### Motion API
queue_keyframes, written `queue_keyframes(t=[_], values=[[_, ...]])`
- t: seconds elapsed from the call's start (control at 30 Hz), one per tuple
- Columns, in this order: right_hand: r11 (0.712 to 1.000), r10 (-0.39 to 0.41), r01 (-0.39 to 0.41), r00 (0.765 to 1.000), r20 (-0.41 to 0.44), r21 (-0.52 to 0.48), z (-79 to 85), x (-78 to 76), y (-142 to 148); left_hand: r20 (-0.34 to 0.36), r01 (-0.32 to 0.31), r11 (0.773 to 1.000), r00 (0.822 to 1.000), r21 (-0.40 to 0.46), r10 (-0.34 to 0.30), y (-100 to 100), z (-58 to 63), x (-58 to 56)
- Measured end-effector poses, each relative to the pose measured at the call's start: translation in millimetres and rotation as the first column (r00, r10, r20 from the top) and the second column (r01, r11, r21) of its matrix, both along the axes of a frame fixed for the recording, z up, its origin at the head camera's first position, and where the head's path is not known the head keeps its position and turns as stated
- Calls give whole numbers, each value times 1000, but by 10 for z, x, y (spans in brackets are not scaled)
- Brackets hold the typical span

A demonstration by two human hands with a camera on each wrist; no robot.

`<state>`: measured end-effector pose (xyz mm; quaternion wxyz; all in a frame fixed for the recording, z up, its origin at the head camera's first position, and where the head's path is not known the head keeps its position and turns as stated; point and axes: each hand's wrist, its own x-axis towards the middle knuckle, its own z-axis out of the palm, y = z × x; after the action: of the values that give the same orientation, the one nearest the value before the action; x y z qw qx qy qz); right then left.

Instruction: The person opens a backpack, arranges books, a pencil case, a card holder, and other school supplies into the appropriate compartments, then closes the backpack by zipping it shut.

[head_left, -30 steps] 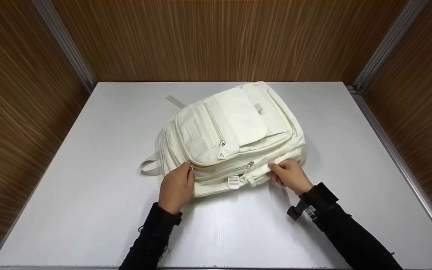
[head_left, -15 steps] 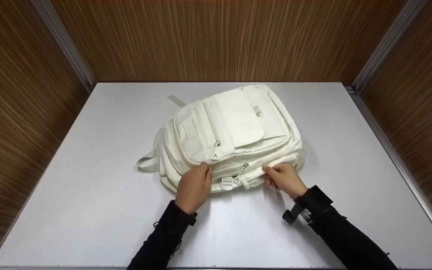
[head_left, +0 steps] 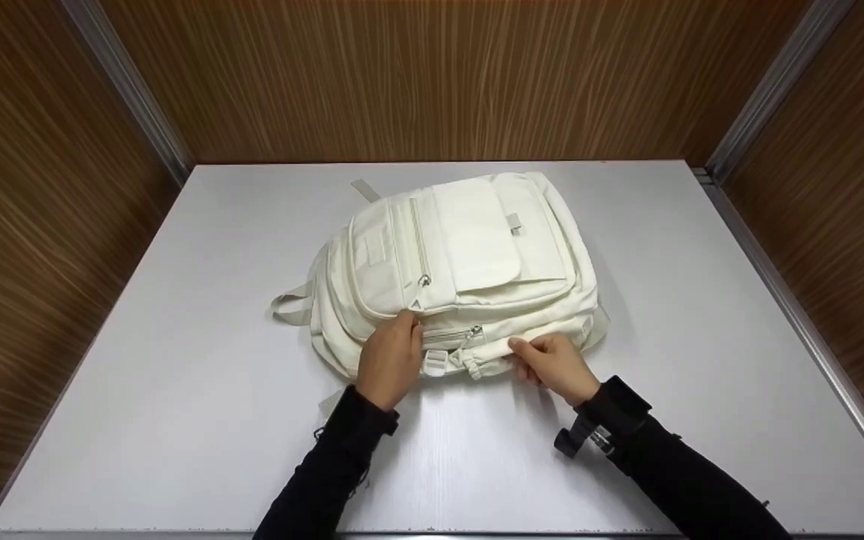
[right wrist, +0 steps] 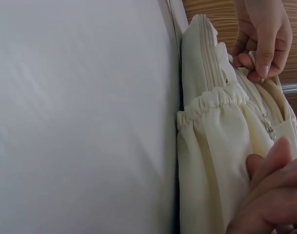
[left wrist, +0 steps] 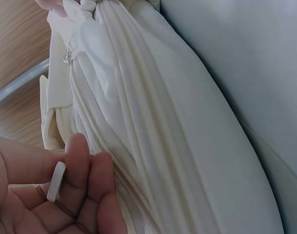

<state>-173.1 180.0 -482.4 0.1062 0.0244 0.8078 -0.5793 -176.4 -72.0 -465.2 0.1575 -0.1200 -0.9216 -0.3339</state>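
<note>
A cream backpack [head_left: 477, 232] lies front side up, its top handle [head_left: 291, 306] toward the left. On its near side my left hand [head_left: 388, 360] pinches a zipper pull [left wrist: 56, 181], whose pale tab shows between the curled fingers in the left wrist view. The zipper [left wrist: 107, 146] runs past those fingertips along the bag's edge. To the right, my right hand [head_left: 556, 367] pinches the fabric of the gathered side pocket [right wrist: 216, 131] between thumb and fingers. Between both hands hang a white buckle [head_left: 436, 363] and a knotted cord [head_left: 471, 366].
The bag rests on a white table [head_left: 199, 420]. Wood-grain panels [head_left: 432, 82] stand behind and at both sides, with metal posts in the corners. A loose strap [head_left: 364, 190] sticks out at the bag's far side.
My left hand has slid right along the bag's near edge with the zipper pull. The bag has turned slightly and shifted left, my right hand moving left with it, still gripping the pocket.
</note>
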Motion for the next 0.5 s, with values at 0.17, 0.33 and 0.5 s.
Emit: queue_keyframes(t=[0.17, 0.33, 0.5], values=[[1000, -5, 5, 1000, -9, 24, 1, -2, -6, 0, 30, 999, 1000, 16, -30, 101, 20, 13], [999, -2, 3, 1000, -23, 37, -10, -7, -6, -41, 152, 988, 987, -20, -153, 292, 40, 20], [999, 17, -16, 1000, -25, 51, -26, -1, -9, -100, 168, 983, 979, -77, -175, 422, 55, 16]])
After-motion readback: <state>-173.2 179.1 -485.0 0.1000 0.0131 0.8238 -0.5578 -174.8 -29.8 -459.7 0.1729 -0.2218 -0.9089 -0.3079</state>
